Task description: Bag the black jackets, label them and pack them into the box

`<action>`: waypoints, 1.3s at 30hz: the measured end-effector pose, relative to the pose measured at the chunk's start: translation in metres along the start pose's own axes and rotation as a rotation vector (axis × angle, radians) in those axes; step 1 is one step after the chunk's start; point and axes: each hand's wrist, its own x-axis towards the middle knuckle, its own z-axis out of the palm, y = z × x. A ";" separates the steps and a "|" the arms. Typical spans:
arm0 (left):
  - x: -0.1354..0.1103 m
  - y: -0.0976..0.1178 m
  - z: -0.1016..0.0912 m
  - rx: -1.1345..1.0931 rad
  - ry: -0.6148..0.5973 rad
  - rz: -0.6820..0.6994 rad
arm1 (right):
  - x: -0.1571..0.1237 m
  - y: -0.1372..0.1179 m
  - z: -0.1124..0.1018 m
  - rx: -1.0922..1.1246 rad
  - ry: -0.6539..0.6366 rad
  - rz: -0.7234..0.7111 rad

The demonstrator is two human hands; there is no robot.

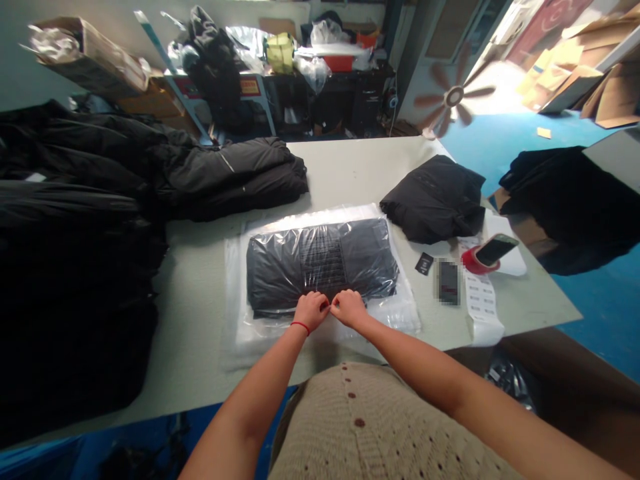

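1. Bagged black garment: twelve o'clock, on the table.
2. Left hand, right hand at its six: fingers curled; clamped or not, I can't tell.
3. Probably light, soft, slippery; best scooped under three and nine.

The left hand and right hand partly hide a plastic-wrapped black garment. Left of them, the view's edge crops a black clothing pile; to their right, the label strip is illegible.
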 end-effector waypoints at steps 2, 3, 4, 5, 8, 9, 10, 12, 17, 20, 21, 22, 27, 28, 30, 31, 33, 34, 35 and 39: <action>0.000 0.000 0.000 -0.003 0.004 0.004 | -0.003 -0.001 0.001 0.003 0.024 -0.002; 0.000 0.000 0.000 -0.003 0.007 0.006 | -0.004 -0.001 0.002 0.005 0.035 -0.005; 0.000 0.000 0.000 -0.004 0.011 0.008 | -0.005 -0.001 0.002 0.006 0.042 -0.008; -0.001 0.000 0.000 -0.004 0.014 0.009 | -0.006 -0.001 0.001 0.007 0.046 -0.013; -0.002 0.001 -0.001 -0.002 0.012 0.009 | -0.008 0.001 0.000 0.005 0.031 -0.039; -0.002 0.001 -0.001 -0.002 0.006 0.011 | -0.009 0.001 -0.001 0.003 0.019 -0.055; -0.002 0.002 -0.001 -0.001 -0.001 0.014 | -0.009 0.002 -0.002 0.002 0.006 -0.076; -0.003 0.002 -0.001 0.002 -0.014 0.017 | -0.009 0.004 -0.004 0.003 -0.023 -0.128; -0.001 0.002 0.000 -0.002 -0.005 0.004 | -0.009 0.010 -0.009 0.063 -0.077 -0.242; -0.001 0.000 -0.001 -0.026 0.000 0.010 | -0.011 0.014 -0.009 0.106 -0.036 -0.248; -0.001 0.000 -0.002 -0.034 -0.003 0.014 | -0.012 0.015 -0.008 0.127 -0.027 -0.249; -0.001 -0.001 -0.002 -0.041 -0.006 0.018 | -0.013 0.016 -0.007 0.151 -0.027 -0.253; -0.001 -0.002 -0.002 -0.041 0.001 0.035 | -0.024 0.016 -0.010 0.153 -0.074 -0.207; -0.001 -0.002 -0.001 -0.037 0.012 0.034 | -0.027 0.015 -0.013 0.104 -0.071 -0.191; 0.000 -0.003 0.001 -0.030 0.031 0.030 | -0.035 0.013 -0.020 -0.001 -0.059 -0.200; 0.000 -0.003 0.001 -0.029 0.036 0.028 | -0.039 0.012 -0.023 -0.042 -0.055 -0.220; 0.001 -0.003 0.002 -0.026 0.033 0.025 | -0.046 0.013 -0.029 -0.076 -0.070 -0.243; 0.002 -0.004 0.002 -0.026 0.030 0.023 | -0.049 0.014 -0.031 -0.069 -0.097 -0.218; 0.002 -0.004 0.001 -0.026 0.025 0.023 | -0.051 0.016 -0.033 -0.050 -0.142 -0.162; 0.002 -0.004 -0.001 -0.029 0.002 0.025 | -0.052 0.025 -0.039 0.001 -0.448 0.153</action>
